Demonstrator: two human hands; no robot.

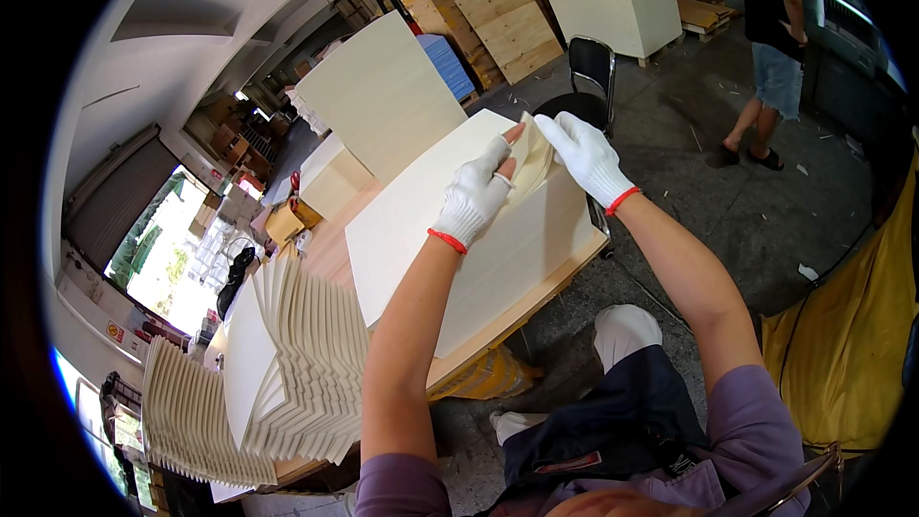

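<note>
A tall, squared stack of cream paper sheets (421,201) stands on the table in front of me. At its far right corner, several sheets (536,172) are bent up and fanned. My left hand (476,193), in a white knitted glove with bare fingertips, grips the curled sheets from the left. My right hand (586,155), in a white glove with a red cuff, closes on their outer edge at the corner. Its fingertips are partly hidden against the paper.
Fanned, wavy paper piles (311,354) lie at the left on the wooden table (498,311). Another tall cream stack (378,101) rises behind. A black chair (589,77) stands beyond the corner. A person (773,48) stands at the far right, near a machine. Yellow sheeting (847,325) hangs at right.
</note>
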